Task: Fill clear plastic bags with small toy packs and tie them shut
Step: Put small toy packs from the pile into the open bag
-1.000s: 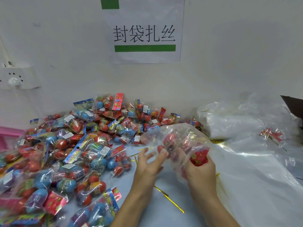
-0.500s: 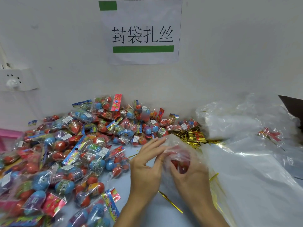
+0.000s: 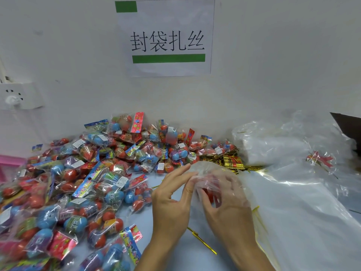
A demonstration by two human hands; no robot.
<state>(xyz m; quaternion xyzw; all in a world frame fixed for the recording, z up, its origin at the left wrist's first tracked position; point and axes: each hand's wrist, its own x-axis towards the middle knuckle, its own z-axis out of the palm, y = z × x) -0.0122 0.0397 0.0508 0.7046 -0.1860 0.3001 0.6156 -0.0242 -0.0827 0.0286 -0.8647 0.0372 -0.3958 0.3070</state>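
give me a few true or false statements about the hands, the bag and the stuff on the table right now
1. Both hands hold one clear plastic bag with red toys inside. True.
2. The left hand is picking a gold twist tie off the table. False: the tie lies untouched near the wrists; that hand pinches the bag.
3. The heap of toy packs lies left of the hands. True.
4. The right hand rests flat on the table. False: it grips the bag from beneath.
5. The wall sign has red bars. False: green bars.
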